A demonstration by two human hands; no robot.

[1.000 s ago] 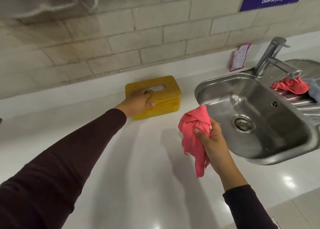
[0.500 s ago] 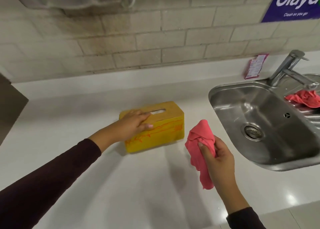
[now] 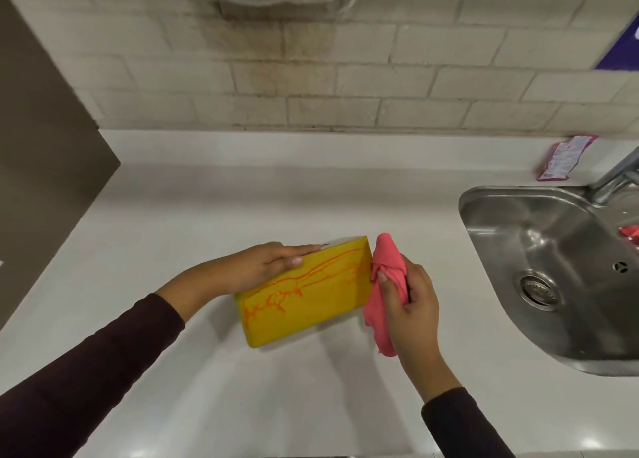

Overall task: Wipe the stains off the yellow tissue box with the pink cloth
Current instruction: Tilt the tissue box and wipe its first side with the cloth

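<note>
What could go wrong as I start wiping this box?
The left hand only rests flat on top of the yellow tissue box, so a sideways wipe may slide it on the smooth counter. The pink cloth is bunched in the right hand; it may smear the orange stains.

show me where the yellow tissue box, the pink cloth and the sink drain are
yellow tissue box [image 3: 321, 307], head view, front face below the orange stains
pink cloth [image 3: 389, 257], head view, bunched top end
sink drain [image 3: 539, 289], head view, middle of the strainer
</note>
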